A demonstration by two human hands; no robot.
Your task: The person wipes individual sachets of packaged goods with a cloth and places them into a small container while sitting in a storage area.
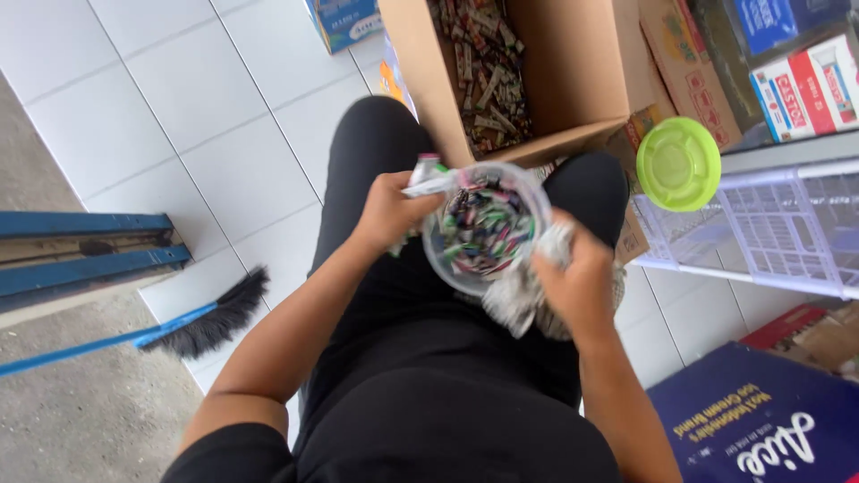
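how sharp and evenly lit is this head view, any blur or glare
Head view: soft daylight, no hard shadows, mild glare on the white floor tiles; left hand, right hand and clear jar slightly motion-blurred; wide-lens bending at the edges.

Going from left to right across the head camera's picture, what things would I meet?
Blue planks → broom → left hand → clear jar of wrapped sweets → right hand with a cloth → green lid → white basket.
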